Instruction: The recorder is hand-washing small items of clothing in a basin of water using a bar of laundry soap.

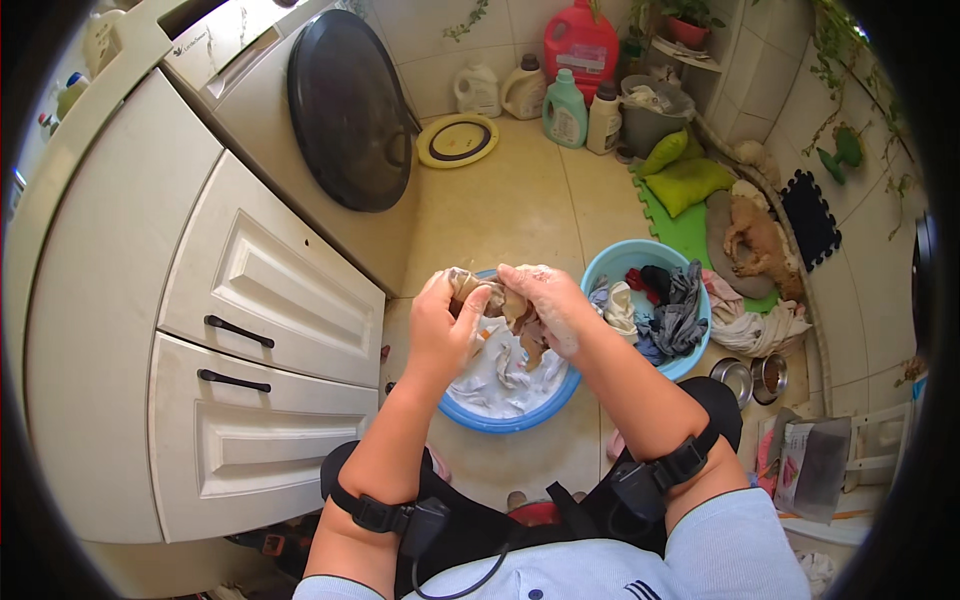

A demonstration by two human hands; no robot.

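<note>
Both my hands grip a wet beige-brown cloth (pixel 512 308), bunched up over a blue basin (pixel 507 424). My left hand (pixel 448 322) is closed round the left end of the cloth, thumb on top. On the other end, my right hand (pixel 548 302) is closed too, with suds on its back and fingers. Part of the cloth hangs down toward the basin. White suds and pale wet fabric (pixel 505 380) fill the basin below. What kind of garment the cloth is, I cannot make out.
Right of the basin, a light-blue tub (pixel 598 262) holds several clothes. Beyond lie green cushions (pixel 688 182), a dog (pixel 757 240) and metal bowls (pixel 768 378). Detergent bottles (pixel 566 112) and a yellow collapsible basin (pixel 432 142) stand at the back; white cabinets (pixel 270 330) line the left.
</note>
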